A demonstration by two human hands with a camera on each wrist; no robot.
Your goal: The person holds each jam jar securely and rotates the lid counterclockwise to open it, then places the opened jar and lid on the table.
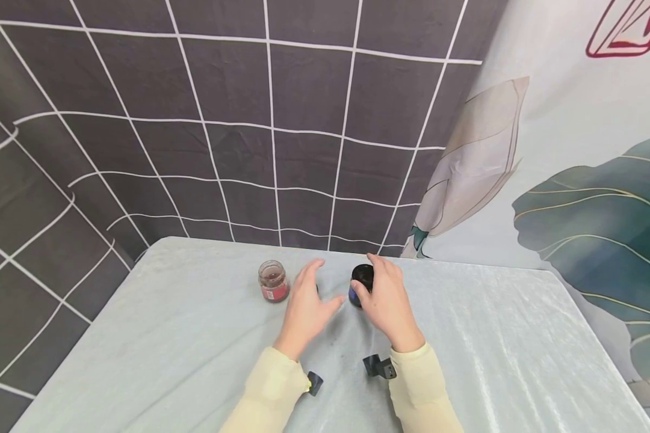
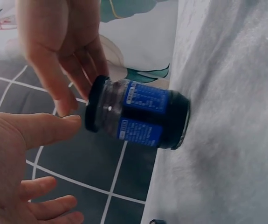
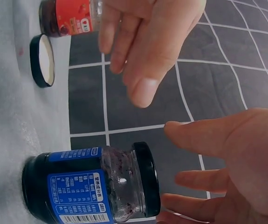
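Apparently, dark gridded fabric (image 1: 244, 150) backs the pale cloth (image 1: 168, 349).

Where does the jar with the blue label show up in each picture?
Head: the blue-labelled jar is below and right of centre, partly behind the right hand.
Left wrist: the jar is near the middle, lid toward the left.
Right wrist: the jar is lower left, lid toward the right.
Shared landmark: the dark, white-gridded backdrop.

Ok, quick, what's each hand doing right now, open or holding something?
Left hand: open, holding nothing.
Right hand: open, beside the blue-labelled jar, not gripping it.
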